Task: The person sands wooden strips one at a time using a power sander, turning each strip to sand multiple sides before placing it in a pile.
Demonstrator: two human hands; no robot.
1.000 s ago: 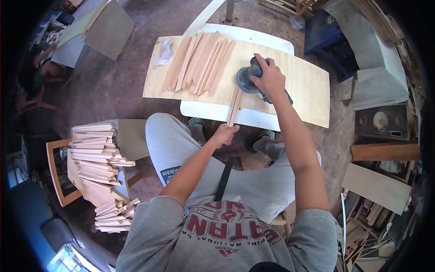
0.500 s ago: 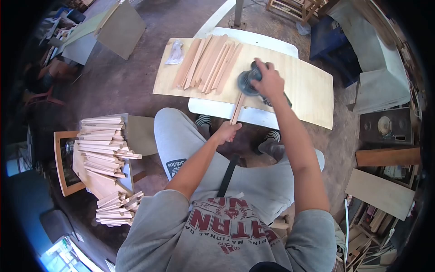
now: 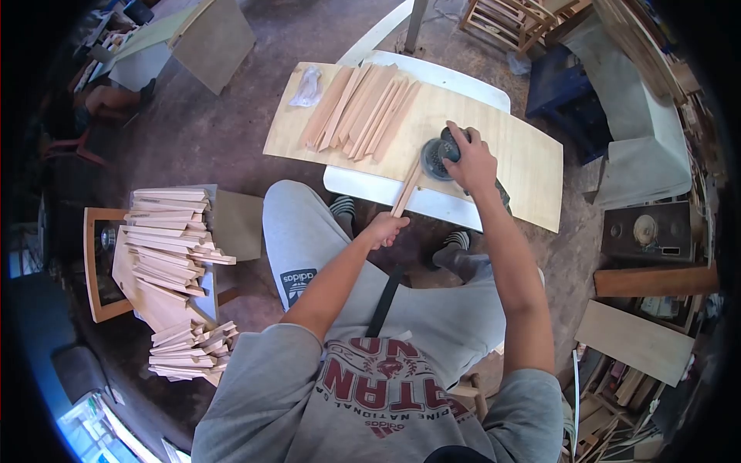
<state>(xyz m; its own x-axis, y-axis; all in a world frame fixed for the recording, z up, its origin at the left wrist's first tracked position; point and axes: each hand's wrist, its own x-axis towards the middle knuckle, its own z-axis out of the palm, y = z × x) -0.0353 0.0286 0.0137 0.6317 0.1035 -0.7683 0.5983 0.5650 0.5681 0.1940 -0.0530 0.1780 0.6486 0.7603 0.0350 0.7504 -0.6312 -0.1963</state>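
My left hand (image 3: pixel 386 230) is closed around the near end of a narrow wooden strip (image 3: pixel 407 187), which slants up onto the plywood board (image 3: pixel 517 166). A round dark green and black power sander (image 3: pixel 438 158) sits at the strip's far end, and my right hand (image 3: pixel 475 160) grips it from above. Whether the sander's disc touches the strip is hard to tell. Left of the sander, several wooden strips (image 3: pixel 363 112) lie side by side on the board. A clear plastic bag (image 3: pixel 307 86) rests at the board's upper left.
Many cut strips (image 3: pixel 170 239) are piled on a stand at the left, beside a wooden frame (image 3: pixel 93 266). A white tabletop (image 3: pixel 355 185) shows under the board. A speaker box (image 3: pixel 647 231) stands right; another person's leg (image 3: pixel 116 99) shows upper left.
My right hand and the sander have moved a little right and down. The strip in my left hand is tilted slightly more to the right. The whole view has shifted slightly.
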